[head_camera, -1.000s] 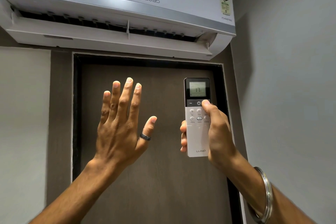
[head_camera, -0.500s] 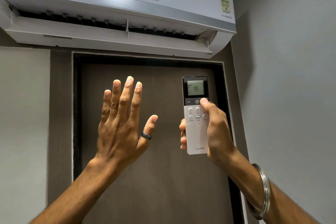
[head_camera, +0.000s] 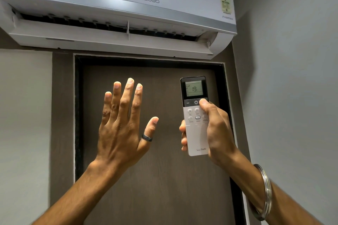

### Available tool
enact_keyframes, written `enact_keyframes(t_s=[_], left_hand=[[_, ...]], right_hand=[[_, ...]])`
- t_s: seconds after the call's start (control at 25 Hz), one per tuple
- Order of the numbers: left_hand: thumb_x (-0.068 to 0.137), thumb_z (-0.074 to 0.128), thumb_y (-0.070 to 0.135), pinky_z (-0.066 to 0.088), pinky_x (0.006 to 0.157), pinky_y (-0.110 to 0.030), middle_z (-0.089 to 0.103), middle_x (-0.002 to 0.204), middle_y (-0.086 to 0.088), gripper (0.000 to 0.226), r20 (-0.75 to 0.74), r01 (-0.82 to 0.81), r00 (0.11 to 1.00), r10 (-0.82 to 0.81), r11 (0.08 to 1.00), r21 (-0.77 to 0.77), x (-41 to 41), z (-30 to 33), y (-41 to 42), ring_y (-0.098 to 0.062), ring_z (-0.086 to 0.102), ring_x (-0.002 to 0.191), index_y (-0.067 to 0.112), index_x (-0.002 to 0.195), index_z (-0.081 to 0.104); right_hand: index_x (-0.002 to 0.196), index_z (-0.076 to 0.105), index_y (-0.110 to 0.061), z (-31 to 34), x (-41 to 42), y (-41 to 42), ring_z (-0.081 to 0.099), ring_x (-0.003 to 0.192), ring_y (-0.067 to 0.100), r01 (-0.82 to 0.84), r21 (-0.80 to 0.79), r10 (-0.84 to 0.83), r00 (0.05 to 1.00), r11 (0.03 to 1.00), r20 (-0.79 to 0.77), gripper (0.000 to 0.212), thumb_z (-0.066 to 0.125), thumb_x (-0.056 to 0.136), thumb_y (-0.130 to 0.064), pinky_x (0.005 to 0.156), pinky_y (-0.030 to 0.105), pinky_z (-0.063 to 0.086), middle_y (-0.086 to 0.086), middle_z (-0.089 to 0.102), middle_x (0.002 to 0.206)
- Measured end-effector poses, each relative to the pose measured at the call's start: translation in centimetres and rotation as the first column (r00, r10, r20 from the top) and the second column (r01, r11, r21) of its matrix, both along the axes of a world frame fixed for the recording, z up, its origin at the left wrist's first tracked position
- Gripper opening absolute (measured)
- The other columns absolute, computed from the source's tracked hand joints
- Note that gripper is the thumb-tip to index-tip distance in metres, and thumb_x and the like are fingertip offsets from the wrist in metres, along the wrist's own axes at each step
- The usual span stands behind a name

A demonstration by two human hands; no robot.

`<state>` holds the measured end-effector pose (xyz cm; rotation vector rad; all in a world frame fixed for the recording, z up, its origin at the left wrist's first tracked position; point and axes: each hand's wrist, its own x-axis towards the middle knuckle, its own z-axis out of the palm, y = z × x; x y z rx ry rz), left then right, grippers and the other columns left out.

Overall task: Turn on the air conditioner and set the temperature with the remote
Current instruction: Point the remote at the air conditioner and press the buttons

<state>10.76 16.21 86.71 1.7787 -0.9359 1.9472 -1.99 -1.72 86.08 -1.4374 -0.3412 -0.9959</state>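
1. The right hand (head_camera: 214, 129) holds the remote (head_camera: 196, 115) upright, with the fingers wrapped round its lower half. The thumb tip sits on the dark strip under the little screen, just right of the power button.
2. The left hand (head_camera: 122, 126) holds nothing. It is up in the air with the palm facing away and the fingers spread wide. It is to the left of the remote and does not touch it. A dark ring (head_camera: 147, 138) is on the thumb.
3. A silver bangle (head_camera: 265, 192) is round the right wrist.
4. The remote's screen shows 19. The small words under its grey buttons are too tiny to read. The thumb hides the button at the right end of the dark strip.
5. Behind the hands is a brown door (head_camera: 155, 179) in a dark frame.
6. Above the door is the air conditioner (head_camera: 117, 9) on the wall. Its flap is open. Its front shows 18. Its left end is cut off by the edge of the view. A bright glare covers part of its top.
7. Half a second ago the remote showed 18 and the air conditioner showed 17. Both numbers are one higher now. The hands are in almost the same spots as then.
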Motion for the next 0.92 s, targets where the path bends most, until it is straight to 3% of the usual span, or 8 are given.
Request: enact_keyframes(t_s=[0.2, 0.6, 0.92], left_hand=[[0.101, 0.035, 0.057, -0.001, 0.132, -0.048, 0.012, 0.172, -0.016, 0.080, 0.013, -0.006, 1.000, 0.006, 1.000, 0.002, -0.2, 0.2, 0.1, -0.036, 0.003, 0.160, 0.007, 0.162, 0.022], [0.100, 0.038, 0.056, -0.001, 0.131, -0.048, 0.012, 0.172, -0.016, 0.081, 0.019, -0.011, 1.000, 0.011, 1.000, -0.009, -0.7, 0.4, 0.1, -0.035, 0.002, 0.160, 0.008, 0.162, 0.022], [0.100, 0.037, 0.056, 0.001, 0.131, -0.049, 0.013, 0.171, -0.017, 0.080, 0.009, 0.004, 1.000, -0.004, 1.000, -0.005, -1.4, 0.5, -0.1, -0.038, 0.005, 0.160, 0.006, 0.161, 0.023]], right_hand=[[0.113, 0.056, 0.002, 0.0, 0.0, -0.3, 0.071, 0.053, 0.033, -0.015, -0.021, 0.015, 1.000, 1.000, 0.011, 0.059, 0.042, 0.097, -0.053, 0.057, 0.039, 0.064, 0.017, 0.075, 0.075], [0.119, 0.053, 0.010, 0.1, -0.6, -0.5, 0.072, 0.050, 0.029, -0.011, 0.020, 0.010, 1.000, 1.000, 0.027, 0.071, 0.043, 0.095, -0.056, 0.049, 0.037, 0.064, 0.015, 0.076, 0.071], [0.115, 0.054, 0.009, 0.0, -1.0, -0.7, 0.072, 0.049, 0.031, -0.009, 0.022, 0.008, 0.999, 1.000, 0.046, 0.067, 0.043, 0.097, -0.054, 0.048, 0.038, 0.063, 0.017, 0.077, 0.072]])
